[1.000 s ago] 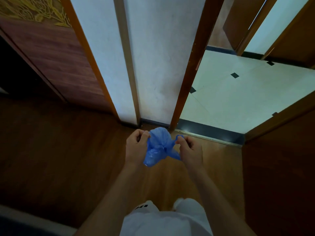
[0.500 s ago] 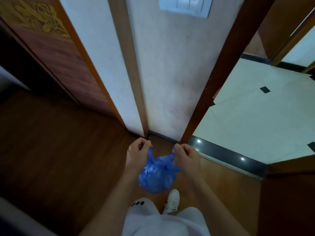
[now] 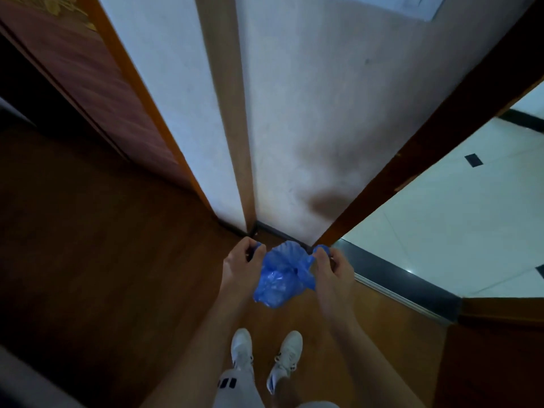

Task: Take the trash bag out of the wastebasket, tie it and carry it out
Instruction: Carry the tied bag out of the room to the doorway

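Note:
A small blue plastic trash bag (image 3: pixel 279 278) hangs in front of me at waist height, above the wooden floor. My left hand (image 3: pixel 241 267) pinches one loose end of the bag's top between thumb and fingers. My right hand (image 3: pixel 332 270) pinches the other end. The two ends are pulled apart to the left and right, and the gathered top of the bag bulges between them. The bag's body sags below my hands. No wastebasket is in view.
A white wall (image 3: pixel 309 128) with wooden trim stands straight ahead. On the right, a doorway with a dark threshold (image 3: pixel 406 287) opens onto pale tiles (image 3: pixel 456 225). A dark wooden door (image 3: pixel 88 92) is at left. My white shoes (image 3: pixel 265 351) stand on brown wood flooring.
I have stepped closer to the wall and the view has tilted down to my shoes. My hands have drawn the bag's two ends further apart.

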